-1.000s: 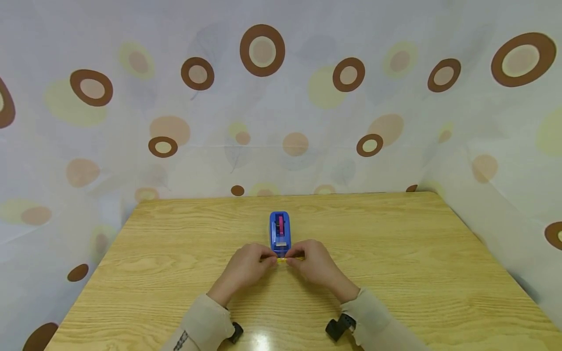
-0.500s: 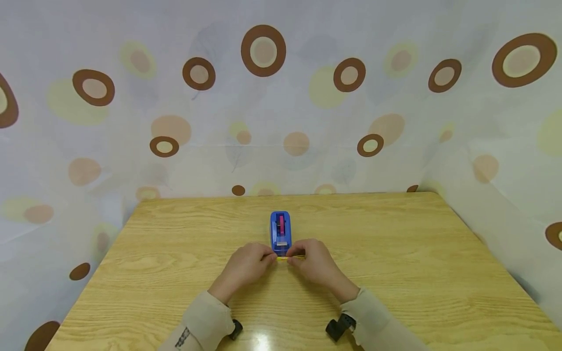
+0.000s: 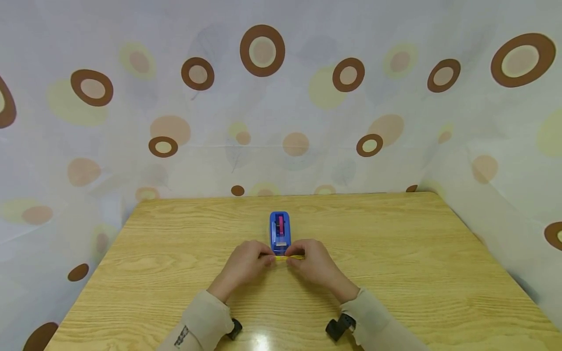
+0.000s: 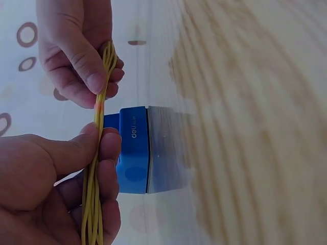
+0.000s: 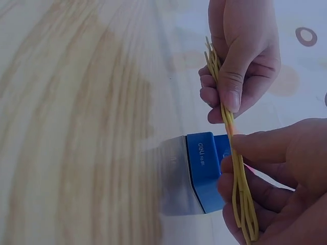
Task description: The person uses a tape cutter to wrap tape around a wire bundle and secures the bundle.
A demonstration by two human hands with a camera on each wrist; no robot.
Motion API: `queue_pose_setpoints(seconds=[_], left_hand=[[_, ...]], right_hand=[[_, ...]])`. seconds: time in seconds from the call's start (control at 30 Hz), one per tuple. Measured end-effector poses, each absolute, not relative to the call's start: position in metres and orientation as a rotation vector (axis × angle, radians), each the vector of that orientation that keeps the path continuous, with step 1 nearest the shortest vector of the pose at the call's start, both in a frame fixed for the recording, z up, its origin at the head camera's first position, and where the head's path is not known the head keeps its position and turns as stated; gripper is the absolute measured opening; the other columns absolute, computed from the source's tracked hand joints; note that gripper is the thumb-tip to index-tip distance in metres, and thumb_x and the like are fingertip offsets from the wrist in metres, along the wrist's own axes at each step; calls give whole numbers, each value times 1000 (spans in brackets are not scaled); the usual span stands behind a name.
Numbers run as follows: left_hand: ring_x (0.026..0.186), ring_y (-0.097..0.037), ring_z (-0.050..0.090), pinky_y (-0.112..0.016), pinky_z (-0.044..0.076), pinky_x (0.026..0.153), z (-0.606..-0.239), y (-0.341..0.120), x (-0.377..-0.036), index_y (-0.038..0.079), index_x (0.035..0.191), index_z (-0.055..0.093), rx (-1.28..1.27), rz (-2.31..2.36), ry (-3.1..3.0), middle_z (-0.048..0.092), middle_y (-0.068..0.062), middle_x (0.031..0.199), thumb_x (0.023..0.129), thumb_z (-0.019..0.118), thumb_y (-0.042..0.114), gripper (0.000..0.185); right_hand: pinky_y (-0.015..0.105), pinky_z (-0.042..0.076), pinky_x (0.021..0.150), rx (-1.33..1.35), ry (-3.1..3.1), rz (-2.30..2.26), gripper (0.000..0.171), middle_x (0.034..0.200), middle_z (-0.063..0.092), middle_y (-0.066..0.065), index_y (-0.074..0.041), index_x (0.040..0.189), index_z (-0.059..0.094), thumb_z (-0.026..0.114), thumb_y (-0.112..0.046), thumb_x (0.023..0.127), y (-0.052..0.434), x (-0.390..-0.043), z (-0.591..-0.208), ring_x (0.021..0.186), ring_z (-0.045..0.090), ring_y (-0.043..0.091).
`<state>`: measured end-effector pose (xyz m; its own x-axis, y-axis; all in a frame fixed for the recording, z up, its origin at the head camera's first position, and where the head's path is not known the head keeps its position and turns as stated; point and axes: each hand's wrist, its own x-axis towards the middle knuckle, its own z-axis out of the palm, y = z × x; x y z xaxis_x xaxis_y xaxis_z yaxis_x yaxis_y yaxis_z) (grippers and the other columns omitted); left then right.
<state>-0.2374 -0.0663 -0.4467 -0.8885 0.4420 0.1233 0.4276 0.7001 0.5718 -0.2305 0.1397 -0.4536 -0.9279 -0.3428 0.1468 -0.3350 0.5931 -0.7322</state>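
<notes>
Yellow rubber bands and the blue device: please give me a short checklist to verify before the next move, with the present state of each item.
1. Left hand pinches the yellow rubber bands: ok.
2. Right hand pinches the same bundle: ok.
3. Bundle drawn straight between both hands: ok.
4. Bundle lined up in front of the blue device: ok in the head view.
5. Blue device stands flat on the wooden table: ok.
6. Bands already touch the device's front edge: cannot tell.
</notes>
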Motion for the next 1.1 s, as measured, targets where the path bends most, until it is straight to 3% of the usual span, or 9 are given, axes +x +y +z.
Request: queue_pose_setpoints(seconds=[0.37,0.73,1.1], left_hand=[[80,-8,63,-29,53,72,-449,-66,-239,10,93,81,733,1003,2877,74,1,90,90,73,15,9],[82,-11,66,-30,54,71,-448,-66,-239,9,92,80,717,1020,2863,74,1,89,90,73,15,9],[62,-10,49,-27,42,58,-448,-68,-240,10,85,75,703,1020,2830,62,7,74,98,63,17,19]], right_hand=[[40,53,79,-645,2774,-1159,12,89,70,-1,-4,93,76,64,-8,96,142,-232,-447,84,63,15],[38,53,75,-701,2858,-1131,6,86,72,0,-4,89,76,70,-4,90,140,-234,-452,81,64,15],[38,53,77,-647,2888,-1185,4,87,72,-1,-5,89,77,73,-5,89,138,-235,-455,83,64,15]])
